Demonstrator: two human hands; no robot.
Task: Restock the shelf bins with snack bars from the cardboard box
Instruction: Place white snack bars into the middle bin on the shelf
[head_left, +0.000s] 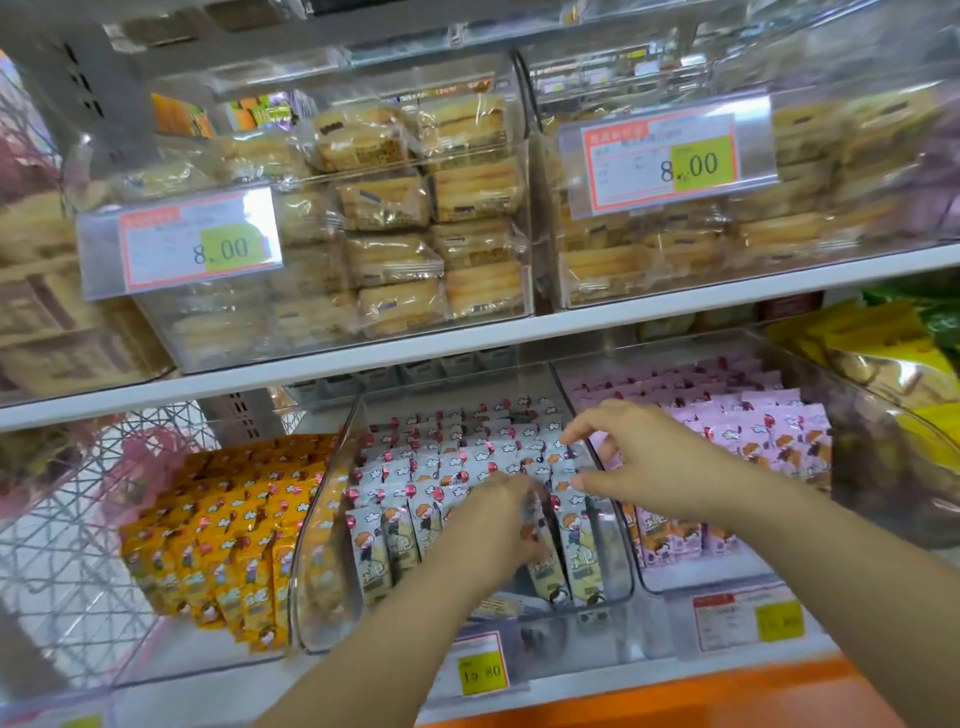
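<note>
Both hands reach into the middle clear bin (332, 519) on the lower shelf, which holds rows of white-wrapped snack bars (457, 462) standing upright, packed nearly wall to wall. The left hand (483, 525) is pushed down among the front rows, fingers curled and buried between the wrappers; whether it actually grips a bar cannot be told, since the fingertips are hidden and blurred. The right hand (639, 462) hovers just above the bars at the bin's right side, fingers spread and loosely bent, thumb and forefinger apart, holding nothing visible.

Just left of the left hand, an adjoining clear bin is filled with yellow-wrapped bars (223, 535) of the same kind, leaning in rows. Just right of the right hand, another bin holds pink-wrapped bars (737, 431), also in rows. Yellow price tags (483, 673) are fixed to the bin fronts below the forearms.

Above the hands, on the upper shelf (519, 332), two large clear bins (524, 218) hold stacked wrapped pastries (395, 254), each bin bearing a price label (202, 244) reading 8.00. The cardboard box is out of view.
</note>
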